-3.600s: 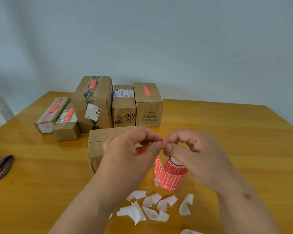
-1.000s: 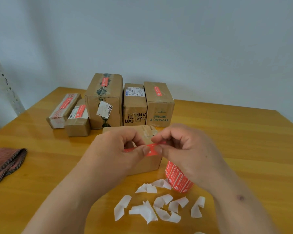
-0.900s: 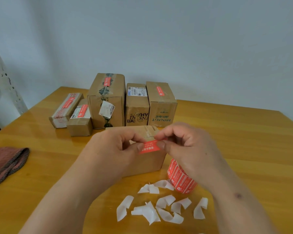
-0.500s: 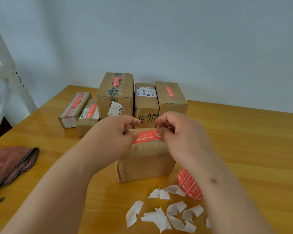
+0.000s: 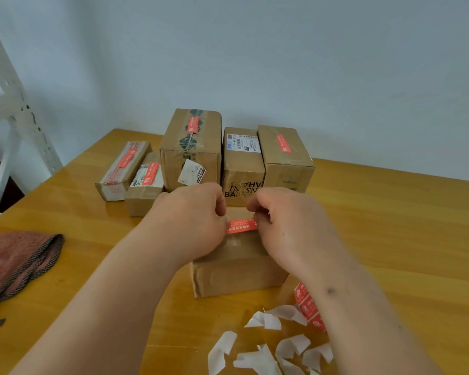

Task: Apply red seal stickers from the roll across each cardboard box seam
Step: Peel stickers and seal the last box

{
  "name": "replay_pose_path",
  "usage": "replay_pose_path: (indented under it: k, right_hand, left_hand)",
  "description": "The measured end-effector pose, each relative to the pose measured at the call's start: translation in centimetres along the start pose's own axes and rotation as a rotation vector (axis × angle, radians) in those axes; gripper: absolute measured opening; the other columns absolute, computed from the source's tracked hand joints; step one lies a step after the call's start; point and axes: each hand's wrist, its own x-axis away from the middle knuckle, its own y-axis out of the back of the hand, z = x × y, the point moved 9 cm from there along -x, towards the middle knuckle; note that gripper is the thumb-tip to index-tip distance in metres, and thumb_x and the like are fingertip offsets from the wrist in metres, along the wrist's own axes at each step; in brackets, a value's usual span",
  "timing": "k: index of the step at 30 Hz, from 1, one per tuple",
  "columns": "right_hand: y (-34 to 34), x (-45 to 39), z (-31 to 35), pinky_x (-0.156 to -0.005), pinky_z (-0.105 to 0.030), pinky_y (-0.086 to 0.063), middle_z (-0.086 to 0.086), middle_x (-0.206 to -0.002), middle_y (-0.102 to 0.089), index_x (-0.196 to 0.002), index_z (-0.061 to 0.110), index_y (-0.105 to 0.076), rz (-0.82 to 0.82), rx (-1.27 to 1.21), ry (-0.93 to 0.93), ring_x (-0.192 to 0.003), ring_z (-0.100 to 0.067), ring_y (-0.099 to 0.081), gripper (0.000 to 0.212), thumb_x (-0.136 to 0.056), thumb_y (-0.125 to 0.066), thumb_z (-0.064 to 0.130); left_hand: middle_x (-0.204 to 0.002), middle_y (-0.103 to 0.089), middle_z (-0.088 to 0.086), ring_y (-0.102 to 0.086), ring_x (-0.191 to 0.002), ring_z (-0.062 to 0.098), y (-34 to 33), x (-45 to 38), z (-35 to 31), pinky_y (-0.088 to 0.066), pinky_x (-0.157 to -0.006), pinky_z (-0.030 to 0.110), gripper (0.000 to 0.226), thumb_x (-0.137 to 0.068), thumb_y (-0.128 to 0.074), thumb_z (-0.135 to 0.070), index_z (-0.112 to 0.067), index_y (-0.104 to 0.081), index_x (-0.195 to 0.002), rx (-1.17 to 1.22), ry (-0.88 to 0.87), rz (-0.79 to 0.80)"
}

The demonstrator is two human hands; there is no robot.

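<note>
Holding a red seal sticker [image 5: 242, 226] stretched flat between them, the left hand [image 5: 192, 220] and the right hand [image 5: 290, 226] each pinch one end of it with curled fingers, left hand on the left end, right hand on the right end. The sticker lies level across the top of the near cardboard box [image 5: 237, 269], over its far upper part; whether it already touches the cardboard cannot be told, since the hands hide both ends. The sticker roll [image 5: 307, 307] stands on the wooden table [image 5: 390, 239] just beside the near box's right front corner, partly hidden by the right forearm. White backing scraps [image 5: 266, 347] lie scattered on the table in front of the box and roll. Behind the near box stands a row of five boxes: a long flat box [image 5: 121, 171], a small box [image 5: 144, 190], a tall box [image 5: 191, 150], a labelled box [image 5: 243, 163] and a right-hand box [image 5: 286, 158]. Four of them carry a red sticker on top; the labelled box shows only a white shipping label. A reddish cloth [image 5: 16, 263] lies at the table's left edge, and a white metal rack [image 5: 14, 104] stands beyond it.
</note>
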Motion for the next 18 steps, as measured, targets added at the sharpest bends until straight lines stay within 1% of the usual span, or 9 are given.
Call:
replay_pose_path:
  k: [5,8,13,16,18]
  right_hand:
    - [-0.2,0.08,0.13,-0.075,-0.036,-0.053,0.009,-0.099,-0.065,-0.102,0.029,-0.064,-0.005,0.012,0.012,-0.089,-0.016,-0.06,0.023,-0.089,-0.052,0.014]
    - [-0.24,0.11,0.14,-0.074,-0.037,-0.053,0.008,-0.098,-0.065,-0.101,0.028,-0.064,-0.02,0.013,0.014,-0.089,-0.018,-0.061,0.023,-0.088,-0.053,0.013]
    - [-0.23,0.38,0.22,-0.072,-0.036,-0.052,0.007,-0.095,-0.065,-0.099,0.027,-0.064,-0.046,0.022,0.035,-0.086,-0.018,-0.059,0.02,-0.088,-0.054,0.013]
    - [-0.44,0.54,0.15,-0.073,-0.035,-0.049,0.009,-0.096,-0.067,-0.102,0.027,-0.065,-0.043,0.084,0.064,-0.09,-0.018,-0.052,0.02,-0.089,-0.055,0.016]
    - [-0.6,0.59,-0.04,-0.077,-0.034,-0.048,0.009,-0.101,-0.067,-0.104,0.027,-0.064,-0.031,0.066,0.057,-0.095,-0.017,-0.051,0.019,-0.091,-0.053,0.017]
  left_hand:
    - [-0.077,-0.053,-0.012,-0.049,-0.075,0.006,-0.07,-0.11,-0.02,-0.044,-0.083,0.034,0.014,-0.09,-0.058,-0.037,-0.031,-0.051,-0.08,-0.057,-0.014,-0.031]
    - [-0.077,-0.052,-0.012,-0.051,-0.078,0.009,-0.15,0.0,-0.06,-0.046,-0.085,0.035,0.017,-0.091,-0.058,-0.037,-0.031,-0.05,-0.077,-0.06,-0.012,-0.038]
    - [-0.079,-0.055,-0.012,-0.055,-0.083,0.011,-0.22,0.11,-0.02,-0.048,-0.089,0.039,0.015,-0.091,-0.057,-0.035,-0.03,-0.052,-0.079,-0.029,0.003,-0.032]
    - [-0.079,-0.056,-0.012,-0.054,-0.081,0.01,-0.37,0.09,0.03,-0.048,-0.09,0.039,0.015,-0.092,-0.057,-0.034,-0.03,-0.051,-0.079,-0.022,0.009,-0.024]
    - [-0.079,-0.056,-0.012,-0.054,-0.08,0.009,-0.45,0.06,0.1,-0.049,-0.089,0.038,0.014,-0.092,-0.057,-0.035,-0.031,-0.052,-0.08,-0.021,0.013,-0.025]
